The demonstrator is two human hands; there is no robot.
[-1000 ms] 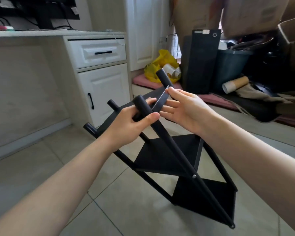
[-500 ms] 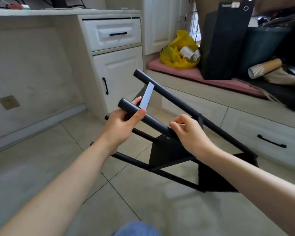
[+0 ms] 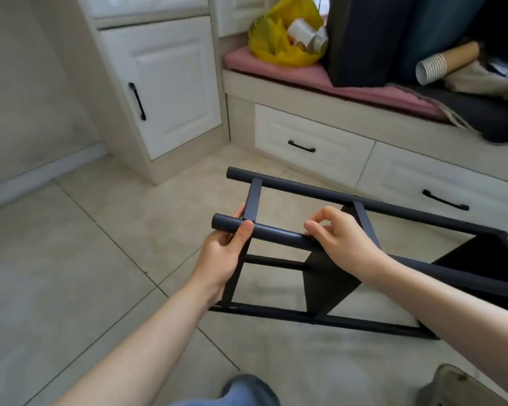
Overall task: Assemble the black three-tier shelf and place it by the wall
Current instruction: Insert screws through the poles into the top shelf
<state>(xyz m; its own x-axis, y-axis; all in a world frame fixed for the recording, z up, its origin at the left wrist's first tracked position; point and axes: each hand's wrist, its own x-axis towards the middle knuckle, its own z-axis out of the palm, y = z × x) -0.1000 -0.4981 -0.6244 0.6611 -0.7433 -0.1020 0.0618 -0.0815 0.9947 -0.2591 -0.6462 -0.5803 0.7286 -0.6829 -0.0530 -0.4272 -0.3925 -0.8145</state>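
1. Position of the shelf. The shelf [image 3: 323, 276] lies on its side, low over the floor [image 3: 100, 259], with its top end toward the person. Whether the lower rail touches the tiles cannot be told. The wall [image 3: 27, 83] stands to the left beyond the cabinet [image 3: 170, 83], well apart from the shelf.

2. Left hand [image 3: 226, 250]. The grip is closed round the near upper post [image 3: 276, 231], just short of its end, with the thumb laid over the top. Holding near the end probably gives leverage to steer or tilt the whole frame.

3. Right hand [image 3: 346, 244]. The fingers curl over the same post further along, and the thumb tip bears against it. This grip likely carries the weight nearer the middle tier.

4. Reason for the hold. With both grips on one post, the frame hangs below the hands and cannot roll freely. The frame appears joined, so the step in hand is probably inspection or righting it. Placement by the wall is not yet done.
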